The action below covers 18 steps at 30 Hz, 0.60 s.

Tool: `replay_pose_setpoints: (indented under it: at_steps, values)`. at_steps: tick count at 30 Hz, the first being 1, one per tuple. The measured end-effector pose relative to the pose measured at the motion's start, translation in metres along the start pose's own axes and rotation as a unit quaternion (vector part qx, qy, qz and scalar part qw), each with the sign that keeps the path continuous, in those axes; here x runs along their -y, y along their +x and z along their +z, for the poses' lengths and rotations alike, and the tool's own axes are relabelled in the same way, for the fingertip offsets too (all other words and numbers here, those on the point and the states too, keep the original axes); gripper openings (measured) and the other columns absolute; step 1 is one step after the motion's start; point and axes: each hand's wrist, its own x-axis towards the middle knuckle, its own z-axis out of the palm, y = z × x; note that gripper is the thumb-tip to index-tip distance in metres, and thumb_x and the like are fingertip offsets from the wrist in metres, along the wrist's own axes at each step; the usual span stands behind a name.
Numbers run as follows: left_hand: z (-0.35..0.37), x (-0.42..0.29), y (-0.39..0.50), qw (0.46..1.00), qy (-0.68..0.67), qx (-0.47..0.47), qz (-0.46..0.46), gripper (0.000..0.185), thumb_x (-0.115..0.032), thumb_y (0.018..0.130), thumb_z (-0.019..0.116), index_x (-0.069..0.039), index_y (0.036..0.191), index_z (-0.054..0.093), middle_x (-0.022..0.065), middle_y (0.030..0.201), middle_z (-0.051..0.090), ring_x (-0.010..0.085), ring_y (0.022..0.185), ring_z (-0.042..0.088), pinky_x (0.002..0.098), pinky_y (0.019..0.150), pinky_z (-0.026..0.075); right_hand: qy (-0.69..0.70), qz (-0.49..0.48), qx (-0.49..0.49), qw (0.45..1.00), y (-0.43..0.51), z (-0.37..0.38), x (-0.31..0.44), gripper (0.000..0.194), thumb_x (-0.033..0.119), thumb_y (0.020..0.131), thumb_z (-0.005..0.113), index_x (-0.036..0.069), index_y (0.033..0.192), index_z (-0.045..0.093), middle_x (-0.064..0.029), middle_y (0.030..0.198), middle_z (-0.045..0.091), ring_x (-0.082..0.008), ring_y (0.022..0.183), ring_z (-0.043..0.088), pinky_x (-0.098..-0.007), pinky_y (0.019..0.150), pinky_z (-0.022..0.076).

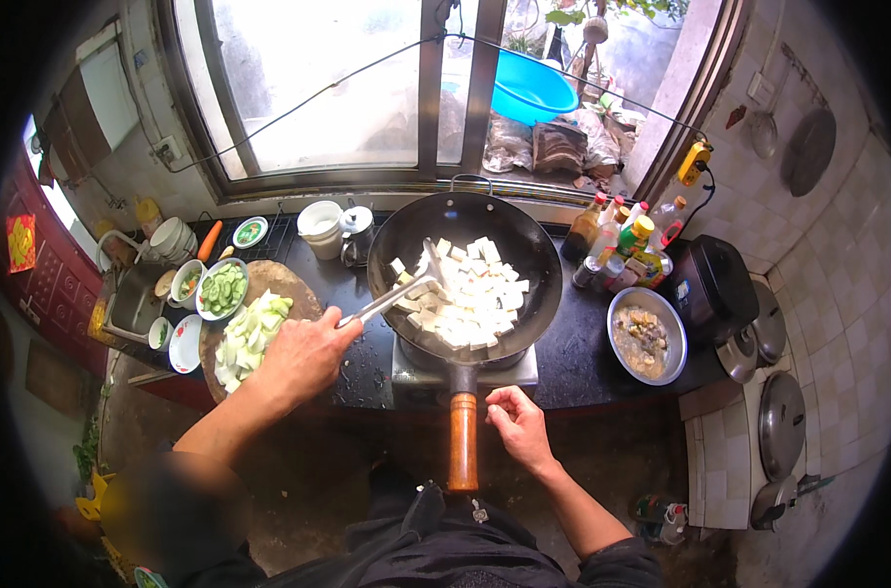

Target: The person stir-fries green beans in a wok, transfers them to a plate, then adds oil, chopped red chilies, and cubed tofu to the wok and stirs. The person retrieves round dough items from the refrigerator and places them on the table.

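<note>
My left hand [309, 360] grips the metal handle of a wok spatula [390, 298], whose blade end rests among white tofu cubes [467, 294]. The cubes lie heaped in a black wok [541, 257] on a stove [523, 367]. The wok's wooden handle [463, 441] points towards me. Just right of that handle, apart from it, my right hand [519, 426] has its fingers curled in, with nothing seen in them. Below my left forearm, cut pale green vegetable pieces [251, 338] lie on a round wooden chopping board [298, 283].
Sliced cucumber fills a bowl [223, 289] beside smaller bowls and a sink [133, 298] at left. A white tub [320, 228] and a metal pot [357, 231] stand behind. On the right are several sauce bottles [585, 228], a metal basin of food [648, 334] and a dark appliance [714, 287].
</note>
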Motion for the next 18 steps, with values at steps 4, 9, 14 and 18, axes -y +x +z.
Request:
replay_pose_setpoints:
  at_steps: [4, 9, 14, 18]
  values:
    - [0.004, 0.019, -0.001, 0.999, 0.04, 0.006, -0.012, 0.026, -0.009, 0.086, 0.061, -0.014, 0.112, 0.062, 0.0105, 0.09, 0.056, 0.0313, 0.073, 0.066, 0.0451, 0.06, 0.052, 0.005, -0.003, 0.009, 1.0, 0.0, 0.004, 0.0, 0.01, 0.003, 0.095, 0.061, 0.0, 0.105, 0.061, -0.0003, 0.088, 0.065, -0.007, 0.08, 0.062, -0.0232, 0.074, 0.0515]
    - [-0.018, 0.022, -0.009, 0.998, 0.053, -0.03, -0.015, 0.025, -0.008, 0.088, 0.061, -0.015, 0.111, 0.063, 0.0093, 0.088, 0.056, 0.03, 0.072, 0.065, 0.043, 0.058, 0.051, 0.0, 0.002, 0.002, 1.0, 0.0, 0.002, 0.004, 0.01, 0.004, 0.095, 0.061, 0.0, 0.104, 0.062, -0.0008, 0.088, 0.065, -0.0071, 0.079, 0.063, -0.0233, 0.073, 0.0515]
    - [-0.048, 0.031, -0.021, 0.994, 0.096, -0.048, -0.021, 0.024, -0.007, 0.087, 0.059, -0.015, 0.109, 0.063, 0.008, 0.09, 0.057, 0.0273, 0.072, 0.066, 0.0408, 0.058, 0.051, -0.002, 0.008, -0.001, 1.0, 0.001, -0.003, 0.003, 0.009, 0.004, 0.095, 0.061, 0.0, 0.104, 0.062, -0.0007, 0.088, 0.065, -0.0069, 0.079, 0.062, -0.0231, 0.073, 0.0512]
    - [-0.047, 0.032, -0.023, 0.992, 0.127, -0.019, -0.018, 0.022, -0.008, 0.085, 0.06, -0.014, 0.106, 0.062, 0.0084, 0.09, 0.057, 0.0263, 0.074, 0.067, 0.0405, 0.058, 0.052, 0.01, 0.004, 0.009, 1.0, 0.004, 0.002, 0.004, 0.009, 0.003, 0.095, 0.061, 0.0, 0.103, 0.061, -0.0004, 0.088, 0.065, -0.0067, 0.079, 0.062, -0.023, 0.073, 0.0511]
